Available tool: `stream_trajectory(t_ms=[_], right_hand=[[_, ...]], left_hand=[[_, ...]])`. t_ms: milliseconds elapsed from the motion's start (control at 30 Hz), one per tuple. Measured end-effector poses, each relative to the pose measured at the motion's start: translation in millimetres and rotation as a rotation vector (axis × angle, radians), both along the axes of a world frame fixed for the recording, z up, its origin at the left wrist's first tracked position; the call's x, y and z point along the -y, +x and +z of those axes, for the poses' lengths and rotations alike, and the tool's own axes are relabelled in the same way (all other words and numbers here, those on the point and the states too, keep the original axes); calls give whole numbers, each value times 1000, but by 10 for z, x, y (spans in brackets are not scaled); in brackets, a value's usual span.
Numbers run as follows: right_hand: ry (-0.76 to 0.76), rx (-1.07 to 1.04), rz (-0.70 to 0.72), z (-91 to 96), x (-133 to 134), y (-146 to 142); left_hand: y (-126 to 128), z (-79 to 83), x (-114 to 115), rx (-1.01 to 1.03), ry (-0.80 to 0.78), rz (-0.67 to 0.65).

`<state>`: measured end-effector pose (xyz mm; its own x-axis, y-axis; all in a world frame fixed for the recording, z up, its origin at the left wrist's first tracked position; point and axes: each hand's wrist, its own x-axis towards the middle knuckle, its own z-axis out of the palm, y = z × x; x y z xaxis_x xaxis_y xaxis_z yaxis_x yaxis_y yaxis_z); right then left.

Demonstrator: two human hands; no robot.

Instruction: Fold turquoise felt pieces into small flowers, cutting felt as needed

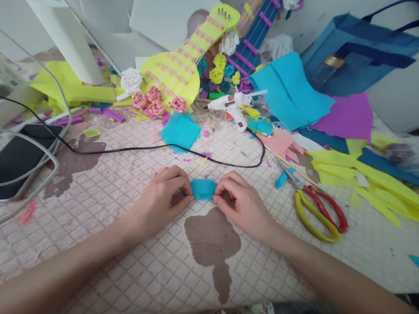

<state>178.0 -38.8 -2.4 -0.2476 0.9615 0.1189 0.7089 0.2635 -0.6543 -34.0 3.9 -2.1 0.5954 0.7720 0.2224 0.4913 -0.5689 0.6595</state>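
Observation:
A small piece of blue crepe paper (203, 189) is held between my two hands, just above the quilted table cover. My left hand (164, 193) pinches its left end between thumb and fingers. At the opposite end, the thumb and fingertips of my right hand (244, 204) are closed on the paper too. Beyond my hands lies a stack of blue paper squares (180, 131). Scissors (316, 206) with yellow and red handles rest to the right, their blades beside a blue scrap (281, 179).
A white glue gun (231, 109) lies behind, its black cord (134, 148) crossing the table. A yellow paper guitar (174, 74) with pink flowers leans at the back. Yellow crepe strips (378, 185) spread at right; a dark tablet (15, 161) lies left. A blue bag (362, 53) stands back right.

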Motion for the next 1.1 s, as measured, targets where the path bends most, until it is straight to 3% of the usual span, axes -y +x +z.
stream_trajectory(t_ms=[1100], right_hand=[[33,16,-47,-5,-19,-51]], left_hand=[[68,29,12,-33,-13,57]])
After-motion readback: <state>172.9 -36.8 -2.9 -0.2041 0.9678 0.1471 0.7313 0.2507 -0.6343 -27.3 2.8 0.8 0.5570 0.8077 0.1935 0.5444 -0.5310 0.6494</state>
